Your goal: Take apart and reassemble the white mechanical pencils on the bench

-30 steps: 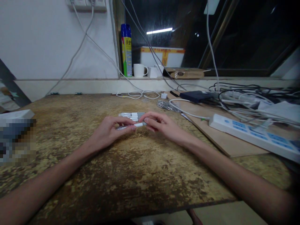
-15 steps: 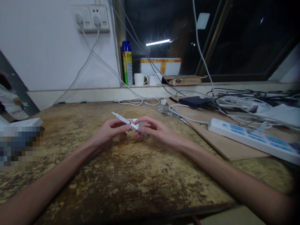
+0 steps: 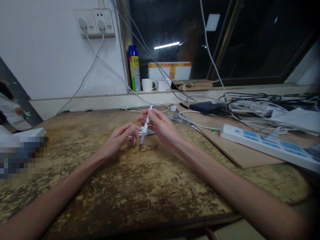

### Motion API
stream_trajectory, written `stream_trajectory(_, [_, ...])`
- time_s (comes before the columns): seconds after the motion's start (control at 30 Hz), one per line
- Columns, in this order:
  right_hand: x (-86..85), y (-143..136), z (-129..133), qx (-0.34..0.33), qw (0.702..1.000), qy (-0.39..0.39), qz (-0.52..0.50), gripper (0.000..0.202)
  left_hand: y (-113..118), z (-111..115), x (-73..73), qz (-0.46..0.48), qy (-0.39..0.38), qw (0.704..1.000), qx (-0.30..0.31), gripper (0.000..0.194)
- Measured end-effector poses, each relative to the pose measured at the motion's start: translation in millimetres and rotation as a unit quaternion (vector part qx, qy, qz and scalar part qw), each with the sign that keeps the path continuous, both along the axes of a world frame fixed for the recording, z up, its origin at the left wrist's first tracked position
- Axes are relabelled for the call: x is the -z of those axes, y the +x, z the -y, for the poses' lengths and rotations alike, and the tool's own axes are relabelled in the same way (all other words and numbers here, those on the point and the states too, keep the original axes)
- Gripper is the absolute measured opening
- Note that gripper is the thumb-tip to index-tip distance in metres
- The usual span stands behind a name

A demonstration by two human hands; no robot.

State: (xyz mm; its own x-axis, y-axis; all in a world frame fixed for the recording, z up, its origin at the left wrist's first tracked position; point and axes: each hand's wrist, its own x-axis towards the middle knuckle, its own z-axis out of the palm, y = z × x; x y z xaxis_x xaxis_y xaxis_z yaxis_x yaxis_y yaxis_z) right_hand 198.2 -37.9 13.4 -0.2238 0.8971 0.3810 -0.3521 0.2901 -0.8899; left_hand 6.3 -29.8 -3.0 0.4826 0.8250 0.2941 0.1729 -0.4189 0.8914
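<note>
My right hand (image 3: 160,125) pinches a slim white-and-grey pen (image 3: 144,135) near its upper end, between thumb and fingers. The pen stands steeply tilted, its dark lower end pointing down toward the worn tabletop. Just left of the pen is my left hand (image 3: 125,135), its fingers loosely bent and apart, with nothing clearly seen in them. Behind the pen, partly hidden by it and by my right hand, lies a small silvery-grey thing (image 3: 150,132) whose kind I cannot make out.
A white power strip (image 3: 262,143) lies on a brown board (image 3: 232,150) at right, with tangled cables (image 3: 250,100) behind. A crumpled clear bag (image 3: 178,118) lies beyond my right hand. A spray can (image 3: 134,68) and white mug (image 3: 148,85) stand on the sill.
The pen has swung from lying slanted between both hands to steeply tilted in my right hand. My left hand has let go of it. My right hand has risen; the view has shifted slightly.
</note>
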Motion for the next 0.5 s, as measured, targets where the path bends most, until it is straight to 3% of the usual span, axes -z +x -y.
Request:
stream_trajectory(0.1, [-5.9,14,-2,0.027,0.995,-0.035,-0.088,0.013,-5,-10,9.4,0.026,-0.014,0.998,-0.046,0.037])
stream_trajectory(0.23, [-9.5,33,-5,-0.006,0.981,-0.06,-0.185,0.033,-9,-16,17.7,0.025,-0.018,0.998,-0.056,0.037])
stream_trajectory(0.37, [-7.7,41,-6,-0.039,0.972,-0.083,-0.217,0.039,-8,-12,15.5,0.012,-0.009,0.998,-0.058,0.036])
stream_trajectory(0.5, [-6.6,39,-5,-0.025,0.974,-0.083,-0.211,0.033,-8,-10,12.8,-0.01,0.001,0.998,-0.057,0.035])
